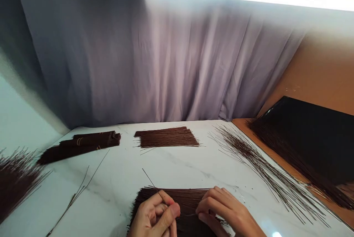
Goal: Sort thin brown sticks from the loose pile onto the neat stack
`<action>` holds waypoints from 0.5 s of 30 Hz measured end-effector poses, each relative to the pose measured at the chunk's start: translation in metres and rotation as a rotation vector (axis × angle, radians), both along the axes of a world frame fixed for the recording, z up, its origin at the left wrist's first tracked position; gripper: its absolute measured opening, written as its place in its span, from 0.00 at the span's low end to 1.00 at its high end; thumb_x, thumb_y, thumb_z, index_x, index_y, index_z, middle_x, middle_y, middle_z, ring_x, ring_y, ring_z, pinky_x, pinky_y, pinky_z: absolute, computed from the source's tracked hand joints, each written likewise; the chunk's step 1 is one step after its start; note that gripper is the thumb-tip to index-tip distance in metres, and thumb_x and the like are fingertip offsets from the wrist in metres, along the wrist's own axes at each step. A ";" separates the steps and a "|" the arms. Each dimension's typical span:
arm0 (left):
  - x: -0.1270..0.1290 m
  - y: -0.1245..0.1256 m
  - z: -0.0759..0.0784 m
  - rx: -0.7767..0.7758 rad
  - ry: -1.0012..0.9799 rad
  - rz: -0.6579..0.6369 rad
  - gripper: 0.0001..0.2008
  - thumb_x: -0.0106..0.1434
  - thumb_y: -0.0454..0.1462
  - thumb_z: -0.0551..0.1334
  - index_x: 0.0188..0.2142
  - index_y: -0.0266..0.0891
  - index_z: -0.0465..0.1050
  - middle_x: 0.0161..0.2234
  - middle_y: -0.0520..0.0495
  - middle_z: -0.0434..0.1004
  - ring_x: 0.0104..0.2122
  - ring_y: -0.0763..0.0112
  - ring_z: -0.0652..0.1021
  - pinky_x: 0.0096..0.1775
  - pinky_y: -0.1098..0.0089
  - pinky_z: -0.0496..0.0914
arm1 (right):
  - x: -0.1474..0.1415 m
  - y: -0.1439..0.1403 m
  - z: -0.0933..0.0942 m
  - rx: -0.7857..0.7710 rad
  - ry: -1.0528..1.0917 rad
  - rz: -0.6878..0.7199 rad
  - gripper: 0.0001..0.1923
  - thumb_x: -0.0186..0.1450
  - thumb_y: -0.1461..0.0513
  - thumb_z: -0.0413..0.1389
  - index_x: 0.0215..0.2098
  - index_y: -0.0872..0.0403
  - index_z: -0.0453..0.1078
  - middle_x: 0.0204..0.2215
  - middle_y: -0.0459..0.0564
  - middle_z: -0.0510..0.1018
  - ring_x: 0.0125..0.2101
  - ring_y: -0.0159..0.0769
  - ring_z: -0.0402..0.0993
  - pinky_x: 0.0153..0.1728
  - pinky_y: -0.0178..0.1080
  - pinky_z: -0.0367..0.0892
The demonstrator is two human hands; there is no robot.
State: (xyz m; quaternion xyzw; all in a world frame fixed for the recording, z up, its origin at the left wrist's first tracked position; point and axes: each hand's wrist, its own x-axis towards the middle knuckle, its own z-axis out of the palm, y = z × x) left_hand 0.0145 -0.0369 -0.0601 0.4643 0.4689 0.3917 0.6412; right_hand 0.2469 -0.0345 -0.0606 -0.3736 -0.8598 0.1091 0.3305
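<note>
The dark brown strand mat [190, 227] lies at the bottom centre of the frame, its lower part cut off. Its strands are packed close, so that much looks done; its ragged left edge looks unfinished, and the strand at my left hand [160, 216] sticks up loose. I pinch that thin strand [149, 178] between thumb and finger. My right hand [221, 207] is curled narrow; a fine line reaches its fingertips, but I cannot tell whether they grip it. My own hands hide much of the mat.

On the white tabletop [188, 167], tied rolls [91, 141] lie at left and a flat bundle [168, 137] sits at centre. Loose strands [249, 152] fan out at right, unbundled; a bristly sheaf [16, 181] crowds the left edge. A grey curtain [177, 63] hangs behind.
</note>
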 end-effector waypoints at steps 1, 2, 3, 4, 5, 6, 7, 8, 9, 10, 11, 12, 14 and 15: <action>-0.001 0.002 0.002 0.005 -0.011 0.000 0.25 0.57 0.58 0.70 0.31 0.39 0.70 0.15 0.55 0.71 0.13 0.83 0.58 0.19 0.77 0.51 | 0.003 0.000 0.006 -0.043 -0.008 -0.018 0.08 0.76 0.63 0.50 0.39 0.48 0.67 0.32 0.47 0.76 0.32 0.37 0.73 0.34 0.38 0.66; -0.002 0.003 0.003 0.013 -0.023 0.001 0.25 0.58 0.58 0.70 0.31 0.39 0.70 0.15 0.54 0.72 0.12 0.83 0.57 0.19 0.77 0.50 | 0.006 0.001 0.011 -0.069 -0.008 -0.038 0.07 0.76 0.63 0.50 0.40 0.48 0.68 0.33 0.47 0.76 0.33 0.37 0.73 0.36 0.38 0.66; -0.003 0.005 0.004 0.023 -0.034 0.002 0.25 0.58 0.58 0.70 0.31 0.39 0.70 0.15 0.54 0.73 0.12 0.84 0.56 0.18 0.77 0.50 | 0.008 0.001 0.014 -0.078 0.001 -0.060 0.07 0.76 0.63 0.50 0.40 0.48 0.69 0.33 0.47 0.76 0.34 0.38 0.73 0.37 0.39 0.66; -0.003 0.006 0.004 0.032 -0.042 0.003 0.25 0.58 0.57 0.70 0.31 0.39 0.69 0.15 0.54 0.74 0.12 0.84 0.56 0.18 0.77 0.49 | 0.011 0.002 0.016 -0.074 0.019 -0.086 0.07 0.76 0.63 0.51 0.40 0.48 0.69 0.34 0.47 0.76 0.34 0.38 0.73 0.37 0.40 0.66; -0.003 0.006 0.003 0.039 -0.046 0.003 0.25 0.58 0.57 0.70 0.31 0.39 0.69 0.15 0.53 0.74 0.12 0.84 0.56 0.18 0.77 0.49 | 0.013 0.004 0.017 -0.066 0.042 -0.112 0.07 0.75 0.62 0.51 0.40 0.48 0.70 0.34 0.47 0.76 0.35 0.39 0.73 0.38 0.40 0.66; -0.003 0.007 0.002 0.045 -0.048 0.004 0.25 0.57 0.57 0.70 0.31 0.39 0.69 0.16 0.53 0.74 0.12 0.84 0.56 0.18 0.78 0.49 | 0.015 0.005 0.016 -0.063 0.069 -0.142 0.06 0.75 0.61 0.52 0.40 0.47 0.70 0.35 0.47 0.76 0.36 0.40 0.73 0.38 0.41 0.66; -0.003 0.007 0.001 0.049 -0.050 0.005 0.25 0.57 0.57 0.70 0.31 0.38 0.69 0.16 0.52 0.75 0.12 0.85 0.56 0.18 0.78 0.49 | 0.017 0.007 0.015 -0.067 0.102 -0.176 0.06 0.75 0.60 0.53 0.40 0.47 0.71 0.36 0.48 0.77 0.37 0.41 0.73 0.39 0.42 0.67; -0.003 0.007 -0.001 0.053 -0.054 0.007 0.25 0.57 0.58 0.70 0.30 0.38 0.69 0.16 0.52 0.75 0.12 0.85 0.55 0.18 0.78 0.48 | 0.018 0.008 0.015 -0.083 0.141 -0.206 0.06 0.74 0.58 0.53 0.40 0.47 0.72 0.37 0.48 0.77 0.38 0.41 0.73 0.40 0.42 0.67; -0.003 0.007 -0.002 0.056 -0.060 0.010 0.26 0.57 0.58 0.70 0.30 0.38 0.69 0.15 0.52 0.75 0.12 0.85 0.55 0.18 0.78 0.48 | 0.019 0.009 0.014 -0.115 0.185 -0.228 0.07 0.74 0.57 0.54 0.40 0.47 0.73 0.37 0.49 0.77 0.39 0.42 0.73 0.41 0.43 0.67; -0.003 0.007 -0.003 0.056 -0.069 0.016 0.26 0.57 0.58 0.70 0.30 0.38 0.69 0.15 0.52 0.75 0.11 0.85 0.55 0.18 0.78 0.48 | 0.020 0.009 0.014 -0.163 0.232 -0.242 0.09 0.74 0.55 0.54 0.39 0.47 0.73 0.37 0.48 0.77 0.39 0.42 0.73 0.42 0.42 0.67; -0.003 0.007 -0.004 0.056 -0.079 0.023 0.26 0.56 0.58 0.70 0.30 0.38 0.68 0.15 0.52 0.75 0.11 0.85 0.55 0.17 0.78 0.48 | 0.019 0.009 0.015 -0.232 0.279 -0.251 0.10 0.73 0.54 0.54 0.39 0.47 0.74 0.37 0.48 0.77 0.39 0.42 0.73 0.42 0.42 0.67; -0.003 0.008 -0.005 0.056 -0.087 0.032 0.26 0.56 0.59 0.71 0.30 0.39 0.68 0.15 0.52 0.75 0.11 0.85 0.55 0.17 0.78 0.48 | 0.019 0.009 0.017 -0.316 0.324 -0.253 0.11 0.73 0.52 0.55 0.38 0.47 0.75 0.36 0.48 0.77 0.39 0.41 0.73 0.42 0.41 0.67; -0.003 0.008 -0.006 0.048 -0.097 0.045 0.27 0.55 0.59 0.71 0.30 0.39 0.68 0.15 0.52 0.75 0.11 0.85 0.55 0.17 0.78 0.48 | 0.015 0.007 0.022 -0.480 0.448 -0.269 0.12 0.70 0.50 0.57 0.38 0.48 0.76 0.35 0.48 0.77 0.38 0.41 0.74 0.42 0.40 0.68; -0.002 0.008 -0.006 0.043 -0.102 0.048 0.27 0.54 0.59 0.71 0.30 0.39 0.68 0.15 0.53 0.75 0.12 0.86 0.55 0.17 0.79 0.48 | 0.011 0.006 0.025 -0.540 0.537 -0.292 0.13 0.68 0.49 0.59 0.37 0.48 0.76 0.34 0.47 0.77 0.37 0.41 0.73 0.40 0.39 0.68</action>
